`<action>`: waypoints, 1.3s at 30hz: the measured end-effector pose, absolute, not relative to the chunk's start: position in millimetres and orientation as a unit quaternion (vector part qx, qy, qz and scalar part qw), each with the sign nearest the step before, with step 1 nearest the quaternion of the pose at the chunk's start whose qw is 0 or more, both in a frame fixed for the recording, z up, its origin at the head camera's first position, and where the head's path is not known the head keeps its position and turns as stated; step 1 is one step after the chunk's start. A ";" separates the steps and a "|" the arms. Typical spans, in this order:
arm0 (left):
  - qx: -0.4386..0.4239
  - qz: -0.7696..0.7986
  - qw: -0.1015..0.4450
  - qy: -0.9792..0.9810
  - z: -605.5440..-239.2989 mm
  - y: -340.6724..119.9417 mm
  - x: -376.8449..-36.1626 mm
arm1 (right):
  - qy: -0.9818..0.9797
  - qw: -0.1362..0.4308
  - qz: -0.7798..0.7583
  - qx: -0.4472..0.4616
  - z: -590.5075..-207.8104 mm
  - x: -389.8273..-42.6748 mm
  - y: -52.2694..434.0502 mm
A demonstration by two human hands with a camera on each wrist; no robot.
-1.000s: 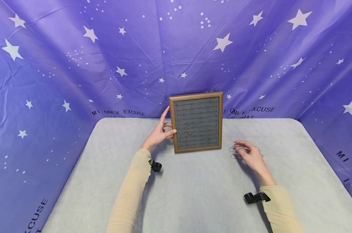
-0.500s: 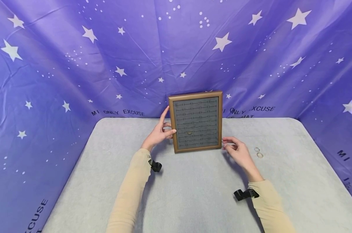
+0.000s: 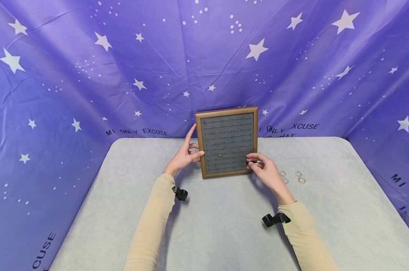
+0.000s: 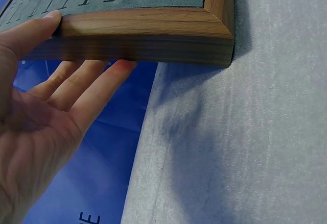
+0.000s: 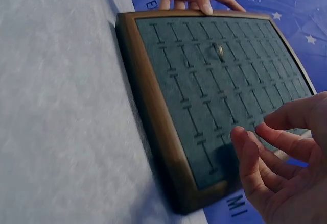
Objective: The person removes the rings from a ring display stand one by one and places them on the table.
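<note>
A wooden-framed ring display tray (image 3: 227, 110) with grey slotted felt stands tilted up at the back of the table. A single gold ring (image 3: 220, 154) sits in one slot, also seen in the right wrist view as the gold ring (image 5: 219, 50). My left hand (image 3: 185, 156) holds the tray's left edge (image 4: 153, 35), thumb on the front rim and fingers behind it. My right hand (image 3: 263, 169) is at the tray's lower right corner (image 5: 204, 193). Its curled fingers (image 5: 278, 137) hover close to the thumb over the felt. I see nothing between them.
Several loose rings (image 3: 284, 177) lie on the grey table (image 3: 224, 226) just right of my right hand, with two more rings (image 3: 300, 177) farther right. A purple star-printed backdrop (image 3: 123, 67) closes off the back and both sides.
My right hand has left the loose rings and moved left to the tray's lower right corner. The rings it covered now show. My left hand and the tray have not moved.
</note>
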State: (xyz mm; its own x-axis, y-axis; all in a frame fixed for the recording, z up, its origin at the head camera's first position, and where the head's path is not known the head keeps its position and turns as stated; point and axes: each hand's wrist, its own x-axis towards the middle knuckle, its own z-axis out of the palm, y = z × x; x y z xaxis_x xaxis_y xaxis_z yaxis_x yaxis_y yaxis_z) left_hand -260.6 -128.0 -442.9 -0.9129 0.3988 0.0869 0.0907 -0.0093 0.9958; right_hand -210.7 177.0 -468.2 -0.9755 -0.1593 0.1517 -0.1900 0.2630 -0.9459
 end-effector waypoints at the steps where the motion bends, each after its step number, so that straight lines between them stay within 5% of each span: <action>1: 0.176 0.689 0.112 0.694 -442.8 -128.0 -260.5 | -0.795 0.012 0.595 0.115 -466.5 -211.5 174.3; 15: 0.175 0.685 0.114 0.698 -442.1 -128.1 -260.0 | -0.810 -0.005 0.565 0.156 -466.9 -219.2 138.2; 39: 0.177 0.685 0.113 0.697 -445.3 -127.7 -262.1 | -0.850 0.060 0.494 0.172 -468.4 -226.1 105.4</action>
State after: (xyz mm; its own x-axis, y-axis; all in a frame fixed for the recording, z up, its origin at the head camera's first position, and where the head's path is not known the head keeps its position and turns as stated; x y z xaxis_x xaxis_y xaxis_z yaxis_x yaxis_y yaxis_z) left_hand -262.1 -127.7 -445.3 -0.9119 0.4017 0.0844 0.0914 -0.0017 0.9958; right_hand -226.1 105.4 -468.4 -0.9334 -0.2338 0.2721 -0.3522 0.4531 -0.8189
